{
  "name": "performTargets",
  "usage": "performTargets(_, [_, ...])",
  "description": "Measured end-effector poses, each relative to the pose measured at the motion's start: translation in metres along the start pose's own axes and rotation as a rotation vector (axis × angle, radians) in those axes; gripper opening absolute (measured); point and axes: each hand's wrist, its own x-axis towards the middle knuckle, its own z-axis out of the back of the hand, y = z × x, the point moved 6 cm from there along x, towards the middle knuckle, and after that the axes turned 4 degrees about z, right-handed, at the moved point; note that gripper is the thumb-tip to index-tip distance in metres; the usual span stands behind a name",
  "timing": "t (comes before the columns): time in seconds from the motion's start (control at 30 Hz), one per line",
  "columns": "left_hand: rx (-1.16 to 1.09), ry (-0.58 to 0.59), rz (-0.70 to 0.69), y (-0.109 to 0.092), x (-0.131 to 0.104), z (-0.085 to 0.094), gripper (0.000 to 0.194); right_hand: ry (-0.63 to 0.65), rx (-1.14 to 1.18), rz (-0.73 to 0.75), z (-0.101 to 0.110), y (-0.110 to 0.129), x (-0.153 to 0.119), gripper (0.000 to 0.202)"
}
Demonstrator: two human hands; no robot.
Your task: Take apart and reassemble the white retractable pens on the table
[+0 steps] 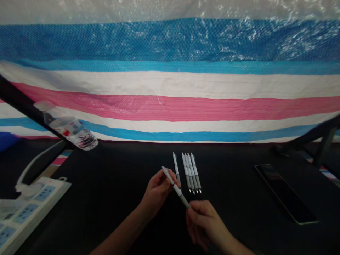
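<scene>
A white pen with a grey grip [181, 195] slants between my two hands over the black table. My left hand [158, 191] pinches its upper white part near the clicker end. The fingers of my right hand [203, 221] are closed on the lower grey end, and the tip is hidden there. Just behind my left hand lies a similar single pen [175, 162], its lower part partly covered by the fingers. To its right several matching pens [190, 171] lie side by side, tips toward me.
A black phone [285, 193] lies on the table [233, 177] at the right. On the left are a white power strip [34, 202] with a plugged-in cable and a tilted plastic bottle [75, 132]. Striped sheeting [170, 106] hangs behind, with dark bars at both sides.
</scene>
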Motion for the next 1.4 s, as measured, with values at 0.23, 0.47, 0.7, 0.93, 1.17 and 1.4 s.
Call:
performTargets(0.23, [0.264, -0.141, -0.012, -0.008, -0.002, 0.011, 0.035, -0.188, -0.481, 0.343, 0.011, 0.040, -0.013, 0.047])
performTargets(0.47, [0.453, -0.131, -0.006, -0.010, -0.002, 0.008, 0.049, -0.204, -0.617, 0.398, 0.013, 0.044, -0.011, 0.037])
performTargets(0.7, [0.420, -0.186, -0.033, -0.012, -0.001, 0.009, 0.053, -0.209, -0.564, 0.401, 0.015, 0.044, -0.011, 0.039])
performTargets(0.93, [0.385, -0.202, -0.037, -0.011, 0.000, 0.013, 0.048, -0.205, -0.606, 0.397, 0.014, 0.040, -0.008, 0.031])
performTargets(1.17, [0.379, -0.187, -0.035, -0.012, 0.000, 0.012, 0.045, -0.196, -0.604, 0.386, 0.013, 0.038, -0.008, 0.028])
performTargets(1.4, [0.361, -0.218, -0.037, -0.013, 0.000, 0.014, 0.047, -0.194, -0.628, 0.385, 0.012, 0.038, -0.008, 0.025])
